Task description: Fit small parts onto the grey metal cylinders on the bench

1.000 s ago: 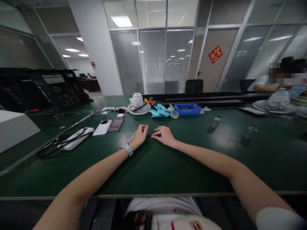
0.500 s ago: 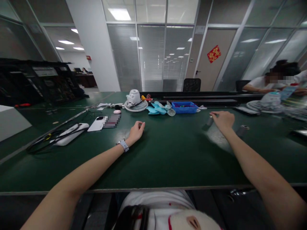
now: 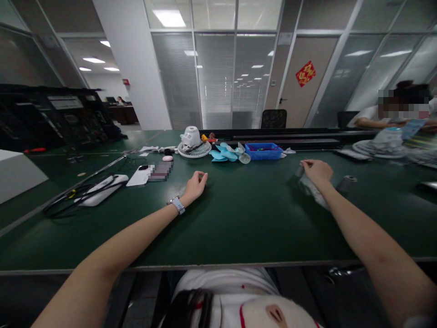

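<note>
My left hand (image 3: 195, 186) rests low over the green table (image 3: 239, 223), fingers curled together; whether anything small is between them is hidden. My right hand (image 3: 317, 172) is at the right, its thumb and fingers pinched at the top of a small grey cylinder (image 3: 299, 170). A second grey cylinder (image 3: 347, 183) stands to the right of my right wrist. Beneath the right hand lies something clear and crumpled (image 3: 314, 191), partly covered by the forearm.
At the back are a white fan (image 3: 191, 140), blue fan blades (image 3: 223, 152) and a blue tray (image 3: 263, 151). Phones (image 3: 140, 175) and a white power bank with cables (image 3: 102, 190) lie left. A person (image 3: 372, 117) works at the far right.
The view has shifted slightly. My right hand stays by the small cylinder, and the clear crumpled thing beneath it shows more sharply. My left hand has barely moved.
</note>
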Action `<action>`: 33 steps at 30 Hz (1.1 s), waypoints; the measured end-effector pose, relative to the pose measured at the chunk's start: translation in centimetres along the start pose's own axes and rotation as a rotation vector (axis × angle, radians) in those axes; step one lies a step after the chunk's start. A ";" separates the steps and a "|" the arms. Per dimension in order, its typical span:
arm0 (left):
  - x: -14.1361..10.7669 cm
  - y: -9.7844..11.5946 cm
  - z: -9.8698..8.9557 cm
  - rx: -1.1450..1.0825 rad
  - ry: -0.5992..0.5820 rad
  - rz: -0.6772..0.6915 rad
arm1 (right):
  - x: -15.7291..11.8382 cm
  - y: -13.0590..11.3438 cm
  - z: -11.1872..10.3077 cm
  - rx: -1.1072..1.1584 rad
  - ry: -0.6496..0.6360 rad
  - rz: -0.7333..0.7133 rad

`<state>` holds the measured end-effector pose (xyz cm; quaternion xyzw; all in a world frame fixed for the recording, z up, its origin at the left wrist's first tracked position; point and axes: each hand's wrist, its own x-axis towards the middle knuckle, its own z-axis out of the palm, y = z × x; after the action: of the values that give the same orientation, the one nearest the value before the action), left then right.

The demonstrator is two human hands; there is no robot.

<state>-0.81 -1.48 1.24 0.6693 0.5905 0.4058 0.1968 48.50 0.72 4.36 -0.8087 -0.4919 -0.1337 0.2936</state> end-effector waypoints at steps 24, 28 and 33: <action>0.8 -1.2 0.5 -0.159 0.121 -0.060 | -0.1 1.7 5.0 0.269 -0.116 0.173; 0.6 -1.1 0.5 -0.174 0.123 -0.054 | 0.0 1.8 5.1 0.298 -0.094 0.161; 0.3 -0.4 0.3 -0.176 0.124 -0.066 | -0.1 1.5 4.7 0.293 -0.105 0.191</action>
<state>-0.86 -1.00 0.87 0.6030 0.5855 0.4901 0.2310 49.40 3.02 0.08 -0.8061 -0.4415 0.0102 0.3938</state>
